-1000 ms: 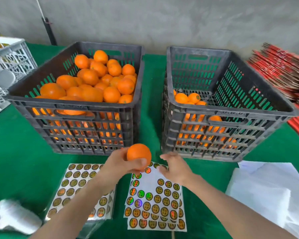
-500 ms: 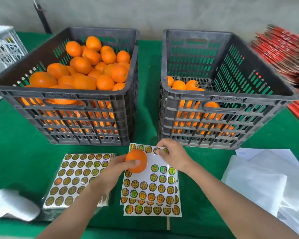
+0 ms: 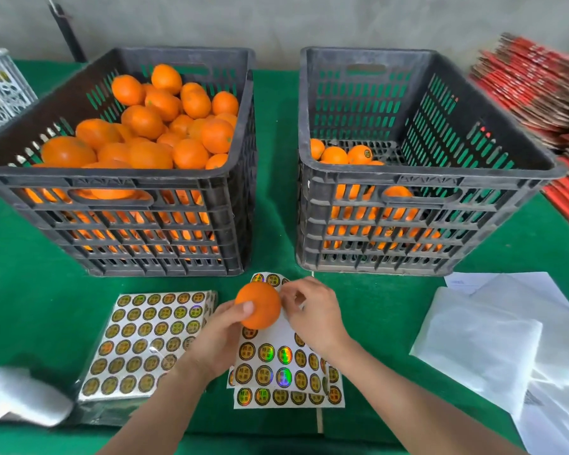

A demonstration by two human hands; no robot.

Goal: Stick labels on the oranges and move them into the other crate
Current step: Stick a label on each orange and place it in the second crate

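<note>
Your left hand [image 3: 217, 339] is wrapped round a smooth, round orange [image 3: 258, 305], just above the glossy label sheet [image 3: 276, 366]. Your right hand [image 3: 312, 313] has curled fingers at the orange's side, can't tell if they're pinching a label. Behind are slatted black plastic crates: left crate [image 3: 112, 224] heaped, right crate [image 3: 424, 182] low. Green cloth [image 3: 30, 307], bare grey wall [image 3: 309, 21]. Wrapped label pack [image 3: 148, 339] left, white bags [image 3: 490, 349] and red flat cartons [image 3: 539, 87] right.

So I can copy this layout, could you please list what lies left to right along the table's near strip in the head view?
From the left: white wrapped bundle → wrapped pack of label sheets → left hand → orange it holds → right hand → white plastic bags.
</note>
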